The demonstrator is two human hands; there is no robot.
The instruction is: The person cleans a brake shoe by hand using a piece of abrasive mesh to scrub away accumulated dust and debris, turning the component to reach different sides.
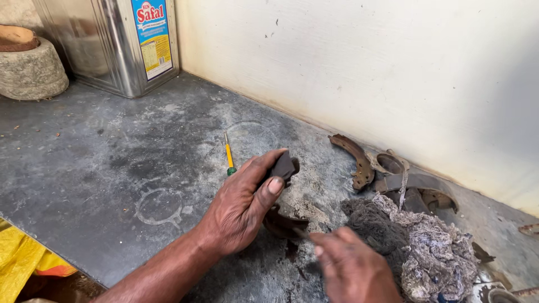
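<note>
The head view showed the left hand (238, 210) with its grip clamped on a dark curved brake shoe (282, 193) just above the grey tabletop (112, 168). The right hand (353, 269) pinched a thin tool (297, 232) against the shoe's lower end, beside a wad of dirty rags (426, 252).

Grey stone slab (112, 146), cream wall (365, 62), daylight.

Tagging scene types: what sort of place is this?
Probably a small vehicle repair workshop: worn brake shoes lie by the wall, a grimy rag sits on a stained slab, with a screwdriver nearby.
</note>
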